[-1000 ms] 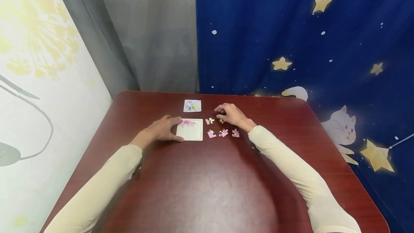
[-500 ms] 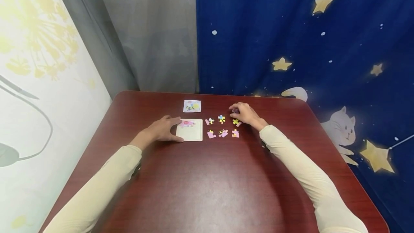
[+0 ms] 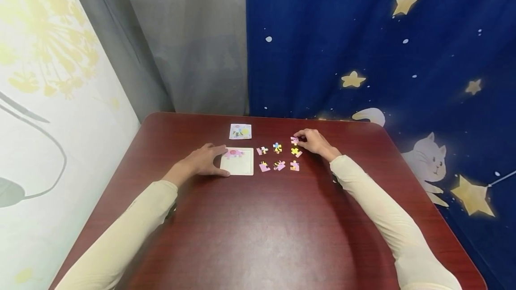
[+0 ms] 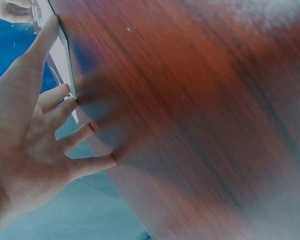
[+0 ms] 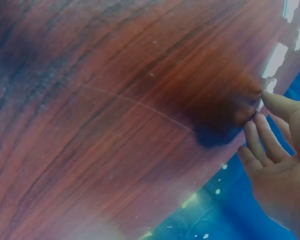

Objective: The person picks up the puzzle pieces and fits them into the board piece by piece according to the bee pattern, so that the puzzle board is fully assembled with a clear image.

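My left hand (image 3: pixel 203 160) rests spread against the left side of a white puzzle tray (image 3: pixel 243 167), its thumb at the near corner and index finger at the far one. In the left wrist view, the straight thumb and fingers touch the tray's edge (image 4: pixel 67 60). Pink joined pieces (image 3: pixel 235 153) lie in the tray's upper part. My right hand (image 3: pixel 316 141) pinches a pink puzzle piece (image 3: pixel 294 140) between thumb and fingers, low at the table, behind a yellow piece (image 3: pixel 296 151). In the right wrist view, the thumb and fingertips (image 5: pixel 262 93) meet at the row of pieces.
Several loose puzzle pieces (image 3: pixel 279 165) lie in rows between the tray and my right hand, among them a blue-and-yellow one (image 3: pixel 277 148). A picture card (image 3: pixel 240 131) with a bee lies behind the tray. Curtains (image 3: pixel 282 57) hang beyond the table's (image 3: pixel 242 218) far edge.
My right hand has moved rightward from over the upper pieces, and a pink piece now shows at its fingertips behind the yellow piece. My left hand has stayed at the tray.
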Tool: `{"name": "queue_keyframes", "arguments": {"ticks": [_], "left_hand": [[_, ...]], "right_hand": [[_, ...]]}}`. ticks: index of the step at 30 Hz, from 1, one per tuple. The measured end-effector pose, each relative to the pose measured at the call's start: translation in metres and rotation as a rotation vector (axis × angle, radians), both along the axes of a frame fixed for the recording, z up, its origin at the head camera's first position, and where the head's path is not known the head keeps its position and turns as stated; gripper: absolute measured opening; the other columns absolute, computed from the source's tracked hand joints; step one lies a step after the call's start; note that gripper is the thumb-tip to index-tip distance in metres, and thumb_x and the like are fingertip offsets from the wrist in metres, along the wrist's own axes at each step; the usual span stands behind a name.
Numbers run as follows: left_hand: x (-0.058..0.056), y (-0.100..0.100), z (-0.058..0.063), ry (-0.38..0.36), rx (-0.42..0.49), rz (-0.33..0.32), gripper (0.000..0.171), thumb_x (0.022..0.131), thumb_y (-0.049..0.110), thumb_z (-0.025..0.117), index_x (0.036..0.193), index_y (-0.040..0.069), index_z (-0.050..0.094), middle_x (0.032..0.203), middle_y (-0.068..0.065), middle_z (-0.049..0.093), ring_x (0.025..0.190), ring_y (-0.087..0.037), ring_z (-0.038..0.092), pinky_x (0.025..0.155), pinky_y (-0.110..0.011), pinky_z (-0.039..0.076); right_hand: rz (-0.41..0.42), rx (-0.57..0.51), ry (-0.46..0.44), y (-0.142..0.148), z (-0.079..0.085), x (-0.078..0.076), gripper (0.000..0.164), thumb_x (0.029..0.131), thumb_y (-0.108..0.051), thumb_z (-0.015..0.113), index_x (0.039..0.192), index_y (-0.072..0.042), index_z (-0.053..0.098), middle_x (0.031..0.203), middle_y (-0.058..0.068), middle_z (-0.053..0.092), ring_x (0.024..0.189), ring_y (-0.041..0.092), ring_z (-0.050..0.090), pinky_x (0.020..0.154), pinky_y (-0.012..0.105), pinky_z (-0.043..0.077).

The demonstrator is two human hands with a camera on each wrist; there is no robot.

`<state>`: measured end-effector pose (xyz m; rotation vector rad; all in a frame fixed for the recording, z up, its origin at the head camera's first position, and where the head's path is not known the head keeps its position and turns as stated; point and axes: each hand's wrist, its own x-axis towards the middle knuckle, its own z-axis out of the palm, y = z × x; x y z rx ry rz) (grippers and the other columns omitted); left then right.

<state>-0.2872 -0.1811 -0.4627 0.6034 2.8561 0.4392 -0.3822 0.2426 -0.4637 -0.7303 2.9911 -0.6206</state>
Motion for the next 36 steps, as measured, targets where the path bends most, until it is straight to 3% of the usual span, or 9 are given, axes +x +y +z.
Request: {"name": "queue_keyframes", "arguments": {"ticks": [16, 23, 36], "left_hand": [[0.000, 0.000, 0.000, -0.011, 0.006, 0.010, 0.104, 0.077, 0.069, 0.081, 0.159, 0.018, 0.044, 0.158, -0.021, 0.044, 0.143, -0.044, 0.040, 0.107, -0.066, 0.041], [0.002, 0.000, 0.001, -0.006, 0.006, 0.012, 0.103, 0.078, 0.068, 0.081, 0.159, 0.017, 0.044, 0.158, -0.021, 0.043, 0.144, -0.044, 0.040, 0.107, -0.067, 0.040], [0.000, 0.000, -0.001, -0.016, -0.001, 0.021, 0.104, 0.077, 0.069, 0.081, 0.160, 0.020, 0.043, 0.159, -0.019, 0.043, 0.145, -0.043, 0.038, 0.108, -0.066, 0.040]], "right_hand": [[-0.007, -0.049, 0.007, 0.000, -0.009, -0.002, 0.030, 0.096, -0.009, 0.075, 0.125, -0.003, 0.073, 0.116, 0.016, 0.072, 0.109, 0.031, 0.065, 0.098, 0.047, 0.052], [0.070, -0.078, 0.042, -0.001, -0.012, -0.003, 0.028, 0.097, -0.005, 0.073, 0.125, -0.002, 0.073, 0.119, 0.016, 0.073, 0.108, 0.030, 0.066, 0.097, 0.046, 0.052], [0.178, -0.111, 0.101, -0.006, -0.009, -0.002, 0.022, 0.098, -0.005, 0.071, 0.119, -0.003, 0.077, 0.108, 0.014, 0.073, 0.099, 0.027, 0.065, 0.089, 0.044, 0.053]]}}
